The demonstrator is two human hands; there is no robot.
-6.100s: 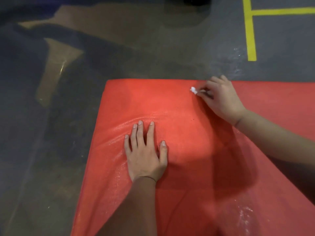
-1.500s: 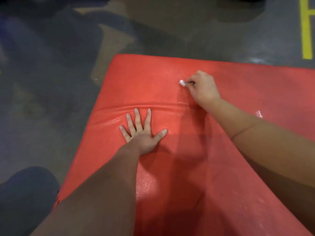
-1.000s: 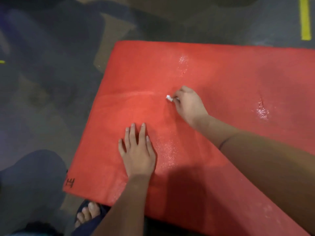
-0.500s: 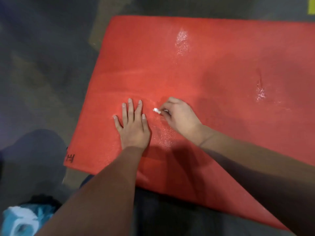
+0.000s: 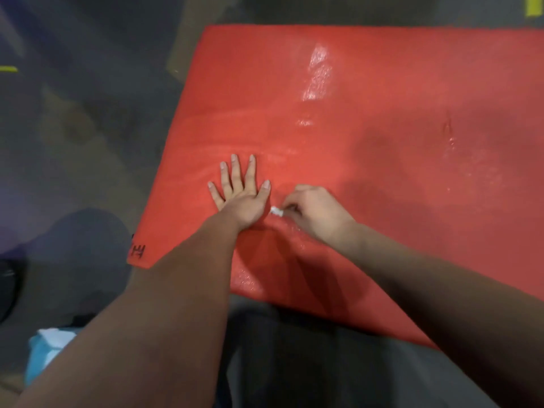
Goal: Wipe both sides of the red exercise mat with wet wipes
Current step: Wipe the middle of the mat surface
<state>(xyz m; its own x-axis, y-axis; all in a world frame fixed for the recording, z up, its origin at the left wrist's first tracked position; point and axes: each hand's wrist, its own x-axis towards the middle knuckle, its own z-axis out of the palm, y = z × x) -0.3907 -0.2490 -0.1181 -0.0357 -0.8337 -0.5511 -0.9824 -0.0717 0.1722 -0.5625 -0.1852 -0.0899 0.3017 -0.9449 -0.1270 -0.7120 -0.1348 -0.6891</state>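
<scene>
The red exercise mat [image 5: 368, 136] lies flat on the floor and fills most of the view, with wet shiny streaks on it. My left hand [image 5: 240, 191] presses flat on the mat near its left end, fingers straight and spread. Just to the right of it, my right hand [image 5: 313, 212] grips a small balled white wet wipe [image 5: 276, 212] against the mat surface. Most of the wipe is hidden inside the fist.
Dark grey floor [image 5: 73, 142] surrounds the mat. A light blue wipes pack [image 5: 48, 350] lies at the lower left beside my left arm. Yellow floor tape [image 5: 534, 5] shows at the top right corner. Black marks [image 5: 138, 250] are at the mat's near left corner.
My right hand has drawn the wipe back across the mat toward me, from the far edge to beside my left wrist. My left hand stays pressed on the mat.
</scene>
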